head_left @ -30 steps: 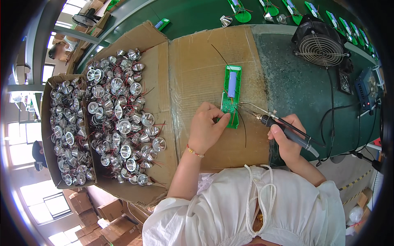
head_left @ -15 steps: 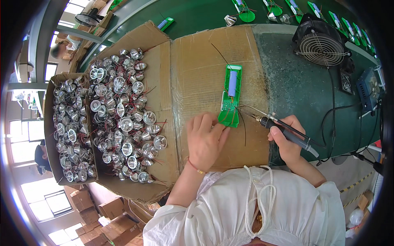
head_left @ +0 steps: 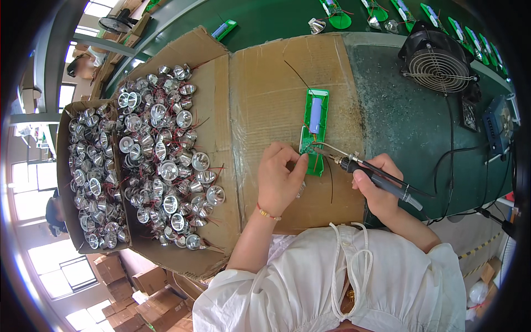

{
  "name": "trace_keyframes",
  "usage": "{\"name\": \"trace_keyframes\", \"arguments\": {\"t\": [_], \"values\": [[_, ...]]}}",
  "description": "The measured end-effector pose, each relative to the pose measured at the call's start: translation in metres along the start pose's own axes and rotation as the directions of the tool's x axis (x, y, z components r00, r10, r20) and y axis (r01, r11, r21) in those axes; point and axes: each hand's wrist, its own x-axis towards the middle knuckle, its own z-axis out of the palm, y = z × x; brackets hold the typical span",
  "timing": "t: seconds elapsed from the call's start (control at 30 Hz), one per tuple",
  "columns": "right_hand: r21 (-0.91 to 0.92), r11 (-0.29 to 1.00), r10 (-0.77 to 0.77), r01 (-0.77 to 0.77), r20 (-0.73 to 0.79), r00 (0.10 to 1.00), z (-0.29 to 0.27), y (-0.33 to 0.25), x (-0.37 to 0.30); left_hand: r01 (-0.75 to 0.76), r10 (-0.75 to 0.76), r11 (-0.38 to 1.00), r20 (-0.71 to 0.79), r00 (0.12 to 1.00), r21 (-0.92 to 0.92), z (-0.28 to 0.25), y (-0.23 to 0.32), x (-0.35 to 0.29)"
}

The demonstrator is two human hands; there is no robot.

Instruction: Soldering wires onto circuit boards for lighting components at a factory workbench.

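A green plastic housing (head_left: 315,169) lies upright on the cardboard in front of me, with a lilac battery cell (head_left: 316,115) and a small circuit board inside. My left hand (head_left: 281,176) is at its lower left edge, thumb and forefinger pinched together by the board; what they hold is too small to make out. Partly hidden below that hand is a shiny reflector cup (head_left: 301,190). My right hand (head_left: 377,185) grips a soldering iron (head_left: 381,183) with a thin solder-feed tube (head_left: 337,149) along it. Its tip points at the board, but contact cannot be told.
Left of the cardboard mat (head_left: 276,99), an open carton (head_left: 213,130) holds many silver reflector cups (head_left: 168,170) with red wires. A black fan (head_left: 440,74) stands far right, near a blue soldering station (head_left: 496,124). Several green housings (head_left: 336,16) line the back; cables hang at right.
My left hand has shifted up and right, pinching closer to the board, and a reflector cup now shows below it. The iron has moved slightly left, its tip now over the board.
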Motion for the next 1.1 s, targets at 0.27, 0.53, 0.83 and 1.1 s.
{"name": "trace_keyframes", "arguments": {"t": [0.27,0.53,0.83,1.1], "values": [[0.015,0.999,0.051,-0.051,-0.004,0.999,0.003,0.003,0.002,-0.045,0.044,0.999,-0.028,0.999,-0.023,0.002,-0.002,0.001],[0.106,0.993,0.057,-0.050,-0.068,0.996,0.003,0.000,-0.002,-0.006,0.005,0.998,-0.025,1.000,-0.058,0.003,-0.002,0.001],[0.143,0.990,0.019,-0.004,-0.100,0.995,-0.006,-0.001,-0.008,0.005,-0.006,0.999,-0.025,1.000,-0.045,0.003,0.002,0.000],[0.082,0.996,-0.015,0.042,-0.305,0.952,-0.042,0.003,-0.006,0.313,-0.359,0.821,-0.007,0.933,-0.478,-0.014,0.017,0.004]]}}
